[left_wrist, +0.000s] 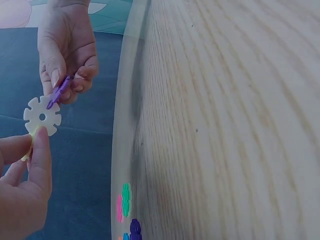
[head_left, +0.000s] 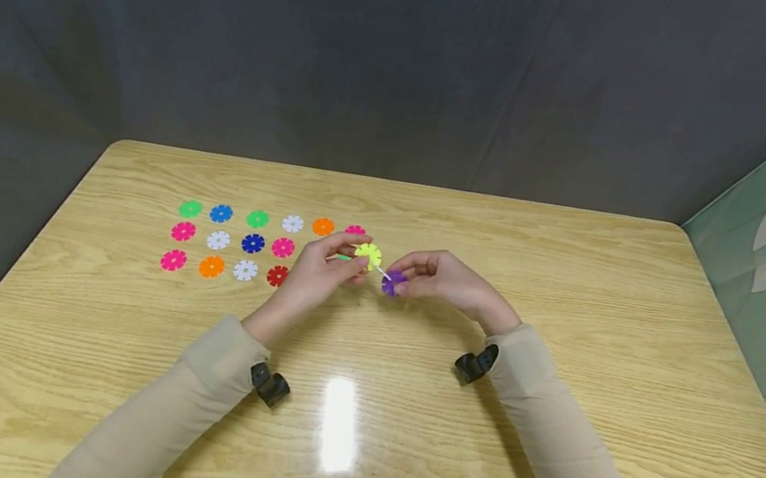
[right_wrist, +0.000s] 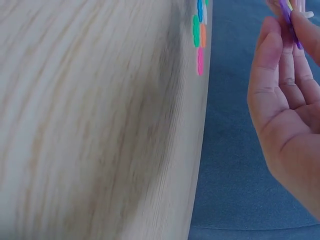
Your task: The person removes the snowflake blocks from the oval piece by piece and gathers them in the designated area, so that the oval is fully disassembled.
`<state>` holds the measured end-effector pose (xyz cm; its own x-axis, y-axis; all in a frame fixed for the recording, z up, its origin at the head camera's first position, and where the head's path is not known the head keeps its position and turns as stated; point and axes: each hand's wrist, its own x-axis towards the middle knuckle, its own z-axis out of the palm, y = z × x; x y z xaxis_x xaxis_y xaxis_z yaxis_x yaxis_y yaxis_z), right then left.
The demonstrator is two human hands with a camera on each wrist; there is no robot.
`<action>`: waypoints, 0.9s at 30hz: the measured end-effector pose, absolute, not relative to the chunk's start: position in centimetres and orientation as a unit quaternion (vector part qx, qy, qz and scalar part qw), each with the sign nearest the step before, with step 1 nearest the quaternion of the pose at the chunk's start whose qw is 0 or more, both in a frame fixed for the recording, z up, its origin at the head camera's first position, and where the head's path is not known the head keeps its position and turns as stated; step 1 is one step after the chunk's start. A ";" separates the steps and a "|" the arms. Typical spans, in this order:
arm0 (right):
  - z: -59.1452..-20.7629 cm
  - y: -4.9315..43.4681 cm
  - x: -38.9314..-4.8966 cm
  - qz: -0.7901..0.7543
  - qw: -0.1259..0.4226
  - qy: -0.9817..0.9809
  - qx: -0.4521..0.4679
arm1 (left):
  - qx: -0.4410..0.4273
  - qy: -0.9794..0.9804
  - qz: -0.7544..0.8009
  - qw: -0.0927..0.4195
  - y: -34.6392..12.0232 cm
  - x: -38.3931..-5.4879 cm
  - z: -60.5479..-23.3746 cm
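Above the table, my left hand (head_left: pixel 324 265) pinches a yellow notched disc (head_left: pixel 368 254) between thumb and fingers. A white notched disc (left_wrist: pixel 42 117), seen edge-on in the head view, extends from the yellow one toward the right. My right hand (head_left: pixel 448 279) pinches a purple notched disc (head_left: pixel 390 283) by its edge. In the left wrist view the purple disc meets the white disc's rim; whether their slots are fully engaged, I cannot tell. A bit of green (head_left: pixel 344 257) shows by the left fingers, partly hidden.
Rows of flat notched discs lie on the wooden table (head_left: pixel 542 469) at the left, among them a green disc (head_left: pixel 190 209), an orange disc (head_left: pixel 212 267) and a dark red disc (head_left: pixel 277 276). A pink disc (head_left: pixel 355 230) lies just behind the left hand. Dark cloth (head_left: pixel 412 66) hangs behind the table.
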<state>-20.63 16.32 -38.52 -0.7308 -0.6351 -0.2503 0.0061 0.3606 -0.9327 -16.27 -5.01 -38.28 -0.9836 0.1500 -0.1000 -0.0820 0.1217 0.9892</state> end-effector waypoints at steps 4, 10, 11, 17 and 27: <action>-38.3 16.5 -20.6 -0.537 0.295 0.765 -0.198 | 0.022 0.739 0.668 0.091 -5.0 -16.3 -38.2; -38.1 16.4 -20.5 -0.546 0.285 0.766 -0.183 | 0.014 0.739 0.665 0.103 -4.8 -16.4 -38.3; -38.1 16.4 -20.5 -0.548 0.282 0.766 -0.181 | 0.013 0.739 0.665 0.105 -4.8 -16.4 -38.3; -38.1 16.4 -20.6 -0.556 0.276 0.764 -0.174 | 0.008 0.737 0.668 0.107 -4.8 -16.3 -38.3; -37.9 16.3 -20.5 -0.565 0.275 0.759 -0.173 | -0.008 0.759 0.647 0.073 -4.7 -16.1 -38.1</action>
